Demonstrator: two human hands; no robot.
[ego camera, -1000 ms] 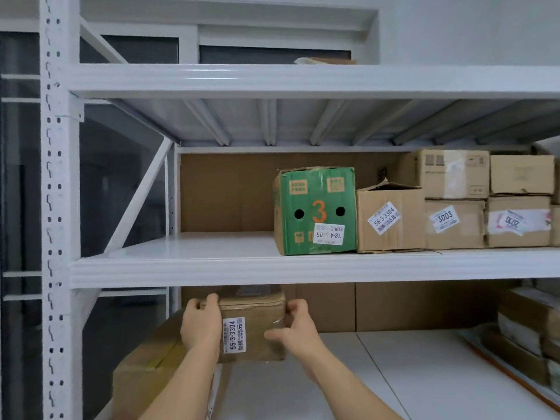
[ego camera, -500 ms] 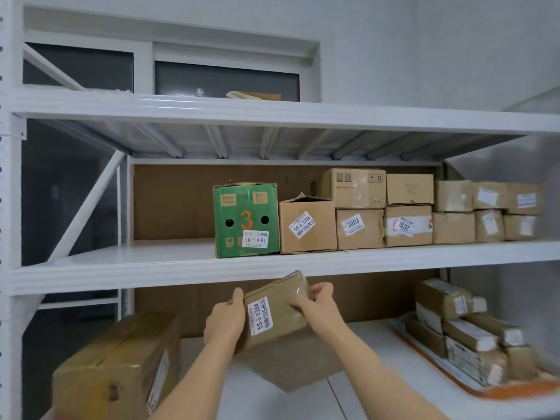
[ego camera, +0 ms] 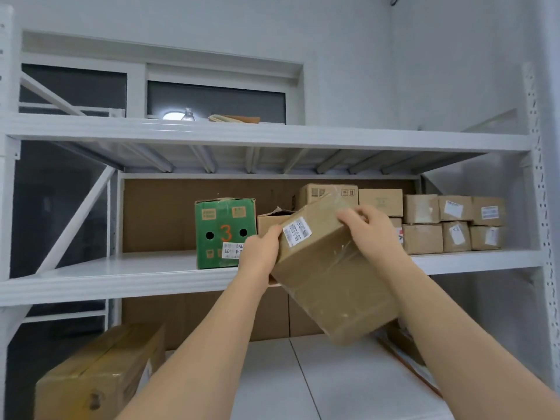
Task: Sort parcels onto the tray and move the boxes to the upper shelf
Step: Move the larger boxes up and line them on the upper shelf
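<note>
A brown cardboard box with a white label, wrapped in clear tape, hangs tilted in front of the middle shelf. My left hand grips its left edge beside the label. My right hand grips its upper right corner, fingers curled over the top. The box covers part of an open brown box standing on the shelf behind it. The orange-edged tray shows only partly at the lower right, behind my right forearm.
A green box marked 3 stands on the middle shelf, with a row of stacked brown boxes to the right. A large brown carton sits lower left. The top shelf carries a bottle and flat cardboard. White uprights frame both sides.
Both hands have lifted the labelled box from the lower shelf up and to the right, to the height of the middle shelf. The view has tilted upward and drawn back.
</note>
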